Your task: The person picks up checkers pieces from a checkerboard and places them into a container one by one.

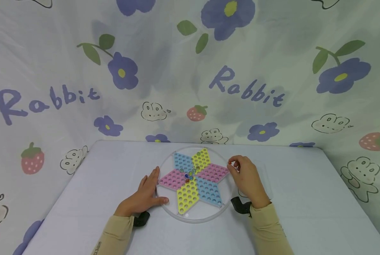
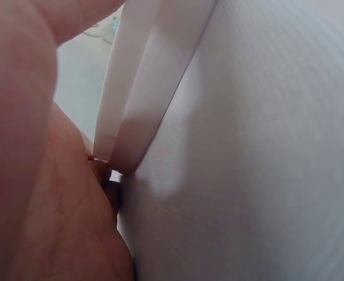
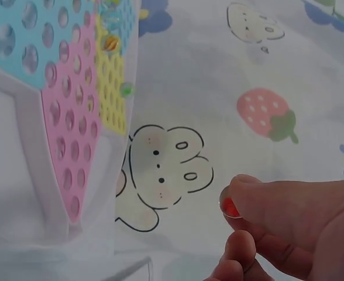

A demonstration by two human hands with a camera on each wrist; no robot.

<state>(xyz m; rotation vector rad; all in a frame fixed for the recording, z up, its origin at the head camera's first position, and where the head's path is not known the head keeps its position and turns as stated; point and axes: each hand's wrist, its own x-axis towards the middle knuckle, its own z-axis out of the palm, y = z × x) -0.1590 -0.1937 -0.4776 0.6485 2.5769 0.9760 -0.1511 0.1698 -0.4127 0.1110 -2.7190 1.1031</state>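
A round white Chinese checkers board (image 1: 194,220) lies on the table, with a star of pink, blue and yellow holed sections. Several glass marbles (image 1: 190,173) sit close together around its centre. My left hand (image 1: 146,194) rests against the board's left edge, fingers straight, thumb near the rim. Its palm and the board's side wall (image 2: 140,88) fill part of the left wrist view. Right of the pink point, my right hand (image 1: 246,176) pinches a clear marble with a red core (image 3: 229,206) between thumb and fingertip, held above the table.
Under and beside my right forearm lies a clear plastic container or lid (image 1: 267,182), partly hidden. A green marble (image 3: 126,89) sits out on the far yellow section. Behind the white table (image 1: 91,198) hangs a printed rabbit-and-flower cloth (image 1: 177,78).
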